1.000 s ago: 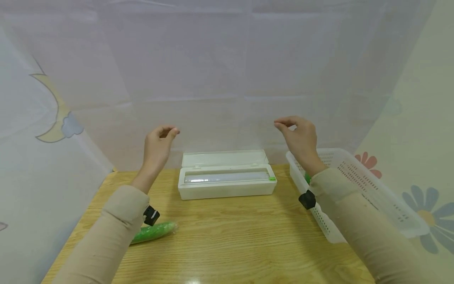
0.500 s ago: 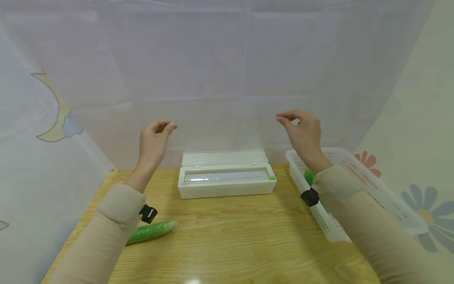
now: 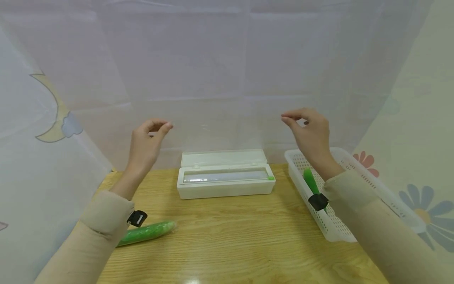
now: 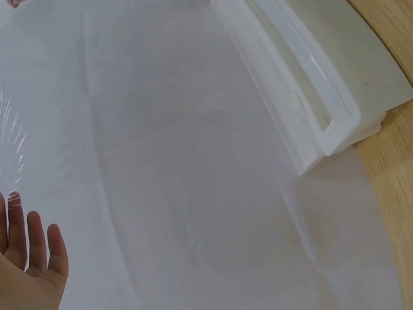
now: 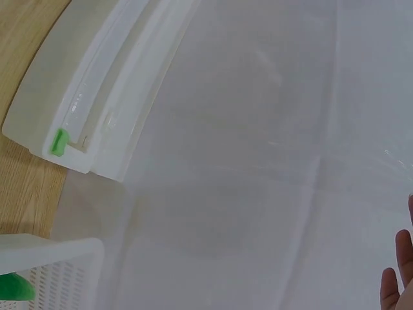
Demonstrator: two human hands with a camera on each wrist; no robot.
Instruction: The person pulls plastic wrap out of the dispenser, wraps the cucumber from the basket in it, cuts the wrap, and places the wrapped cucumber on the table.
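My left hand [image 3: 144, 142] and right hand [image 3: 315, 136] are raised apart above the table, each pinching with thumb and fingertips. Between them stretches a sheet of clear cling film [image 4: 11, 139], almost invisible except for shiny creases fanning out by the left fingers in the left wrist view. Faint glints of it also show near the right fingers [image 5: 404, 255] in the right wrist view. Behind and below the hands sits a white cling film dispenser [image 3: 227, 190], its lid [image 3: 224, 158] tipped back and a roll inside. A cucumber [image 3: 152, 231] in clear wrap lies below my left forearm, partly hidden.
At the right stands a white perforated basket [image 3: 293, 170] holding a long green item [image 3: 310, 180], partly covered by my right wrist camera. The dispenser has a green slider [image 3: 271, 178] at its right end. Pale cloth hangs behind the wooden table [image 3: 227, 236].
Both hands have moved apart, the left leftward and the right rightward, and rose slightly. More of the green item in the basket shows. Dispenser and cucumber have stayed put.
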